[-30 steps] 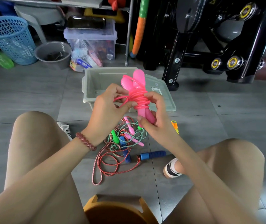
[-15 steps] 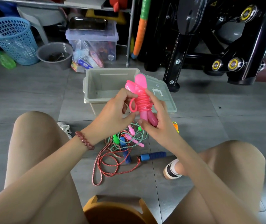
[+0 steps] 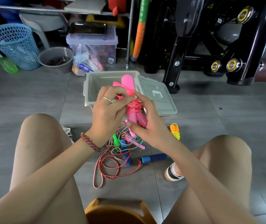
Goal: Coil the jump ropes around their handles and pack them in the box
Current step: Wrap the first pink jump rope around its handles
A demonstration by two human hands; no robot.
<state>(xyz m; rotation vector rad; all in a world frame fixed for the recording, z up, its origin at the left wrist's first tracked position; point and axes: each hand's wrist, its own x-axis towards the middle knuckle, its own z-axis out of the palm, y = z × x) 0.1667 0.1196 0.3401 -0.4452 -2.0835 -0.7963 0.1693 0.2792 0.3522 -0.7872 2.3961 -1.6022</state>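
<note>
A pink jump rope (image 3: 133, 109), its cord wound round its two handles, is held upright above the floor. My right hand (image 3: 146, 123) grips the lower ends of the handles. My left hand (image 3: 108, 113) pinches the cord against the bundle's left side. Behind them stands the open grey box (image 3: 93, 84) with its lid (image 3: 158, 97) leaning at its right. Under my hands lies a tangle of ropes (image 3: 121, 152): a red-white cord, a green cord, green, pink and blue handles (image 3: 154, 158). An orange coiled rope (image 3: 175, 131) lies at the right.
I sit on an orange stool (image 3: 117, 212) with my knees either side of the ropes. A blue basket (image 3: 14, 46), a grey bucket (image 3: 56, 59) and a clear bin (image 3: 93, 44) stand at the back left. A black exercise machine (image 3: 209, 46) fills the back right.
The loose loop of pink cord at the left has been drawn in tight against the handles. My left hand moved in against the bundle, which has dropped a little.
</note>
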